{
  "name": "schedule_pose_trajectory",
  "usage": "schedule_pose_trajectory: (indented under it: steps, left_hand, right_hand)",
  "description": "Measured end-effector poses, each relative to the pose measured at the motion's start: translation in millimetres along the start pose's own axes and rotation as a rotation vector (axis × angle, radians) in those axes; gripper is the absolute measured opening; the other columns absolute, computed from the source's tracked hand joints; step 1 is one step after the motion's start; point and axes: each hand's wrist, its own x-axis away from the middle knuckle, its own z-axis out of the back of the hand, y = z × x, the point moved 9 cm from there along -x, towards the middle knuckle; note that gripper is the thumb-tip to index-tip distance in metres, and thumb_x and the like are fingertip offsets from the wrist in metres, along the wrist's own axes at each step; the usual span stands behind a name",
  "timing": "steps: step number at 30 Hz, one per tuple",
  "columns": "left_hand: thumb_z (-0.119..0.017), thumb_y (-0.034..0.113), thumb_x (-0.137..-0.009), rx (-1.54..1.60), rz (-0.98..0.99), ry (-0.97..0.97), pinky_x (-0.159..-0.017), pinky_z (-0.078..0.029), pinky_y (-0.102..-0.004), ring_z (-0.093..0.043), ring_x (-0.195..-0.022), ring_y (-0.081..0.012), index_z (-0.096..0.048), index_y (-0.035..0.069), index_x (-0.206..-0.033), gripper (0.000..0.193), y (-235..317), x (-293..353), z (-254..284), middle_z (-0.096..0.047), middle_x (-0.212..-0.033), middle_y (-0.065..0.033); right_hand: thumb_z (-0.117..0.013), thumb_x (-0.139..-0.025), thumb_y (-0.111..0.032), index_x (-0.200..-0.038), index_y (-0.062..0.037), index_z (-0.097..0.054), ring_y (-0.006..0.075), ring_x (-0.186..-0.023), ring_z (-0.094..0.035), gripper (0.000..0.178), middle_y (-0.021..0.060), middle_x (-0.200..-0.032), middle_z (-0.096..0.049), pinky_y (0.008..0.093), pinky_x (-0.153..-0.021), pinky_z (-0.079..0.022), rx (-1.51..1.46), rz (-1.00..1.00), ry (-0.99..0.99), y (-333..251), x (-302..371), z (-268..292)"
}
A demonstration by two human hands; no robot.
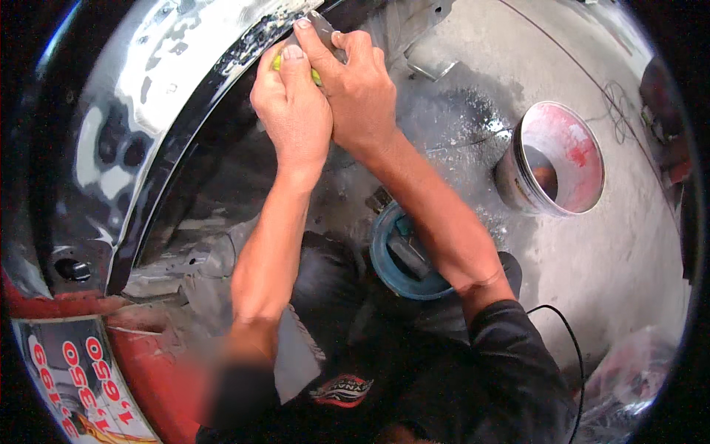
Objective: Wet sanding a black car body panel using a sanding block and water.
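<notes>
From where I stand, both hands meet against the curved edge of a glossy black vehicle panel (151, 92), well above the floor (636, 237). The left hand (293, 111) has its grip closed, thumb pressing a yellow-green piece (316, 77) that lies mostly hidden beneath the fingers. The right hand (361, 90), touching the left, pinches a dark grey piece (322, 28) right by the panel's edge. A blue tub (383, 268) sits below the right forearm; a whitish bucket (512, 181) stands farther right.
</notes>
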Motion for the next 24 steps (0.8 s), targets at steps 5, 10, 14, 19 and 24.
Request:
schedule_pose_trajectory:
  steps: [5, 10, 14, 19, 24]
  left_hand:
    - [-0.050, 0.018, -0.110, 0.051, 0.010, 0.005, -0.070, -0.049, -0.0296, -0.057, -0.079, -0.0099, -0.066, -0.005, -0.113, 0.028, 0, 9, 4, -0.065, -0.089, -0.0034]
    - [-0.050, 0.018, -0.110, 0.020, -0.086, 0.018, -0.070, -0.048, -0.0291, -0.057, -0.079, -0.0096, -0.065, -0.006, -0.116, 0.029, 7, 11, 10, -0.066, -0.090, -0.0037]
    - [-0.050, 0.018, -0.110, 0.001, -0.114, 0.015, -0.068, -0.048, -0.0290, -0.056, -0.077, -0.0093, -0.066, -0.006, -0.116, 0.029, 3, 4, 11, -0.066, -0.089, -0.0034]
    - [-0.050, 0.017, -0.110, 0.076, -0.068, 0.040, -0.067, -0.047, -0.0262, -0.055, -0.077, -0.0076, -0.066, -0.006, -0.115, 0.028, 1, 10, 14, -0.066, -0.088, -0.0033]
    - [-0.050, 0.015, -0.109, 0.076, -0.048, -0.027, -0.066, -0.045, -0.0255, -0.052, -0.076, -0.0067, -0.065, -0.006, -0.113, 0.026, 2, -12, 2, -0.064, -0.087, -0.0023]
  right_hand:
    - [-0.068, -0.089, -0.022, -0.145, -0.0307, -0.062, 0.0299, -0.082, -0.056, 0.057, 0.0106, -0.113, -0.059, 0.0383, -0.064, -0.053, 0.015, 0.092, 0.042, -2, 5, 0]
    - [-0.069, -0.087, -0.022, -0.145, -0.0308, -0.062, 0.0292, -0.081, -0.056, 0.059, 0.0105, -0.113, -0.061, 0.0378, -0.063, -0.052, 0.037, 0.127, 0.092, -9, 7, -5]
    - [-0.069, -0.086, -0.022, -0.145, -0.0301, -0.062, 0.0291, -0.081, -0.057, 0.060, 0.0110, -0.111, -0.061, 0.0382, -0.063, -0.052, -0.036, 0.106, 0.097, -7, 2, -6]
    - [-0.070, -0.085, -0.021, -0.143, -0.0282, -0.063, 0.0298, -0.081, -0.057, 0.058, 0.0119, -0.109, -0.061, 0.0377, -0.063, -0.052, -0.002, 0.110, 0.101, -11, 4, -2]
    - [-0.071, -0.086, -0.020, -0.139, -0.0269, -0.065, 0.0316, -0.082, -0.058, 0.054, 0.0128, -0.108, -0.060, 0.0413, -0.065, -0.054, 0.029, 0.075, 0.108, -5, -17, 0]
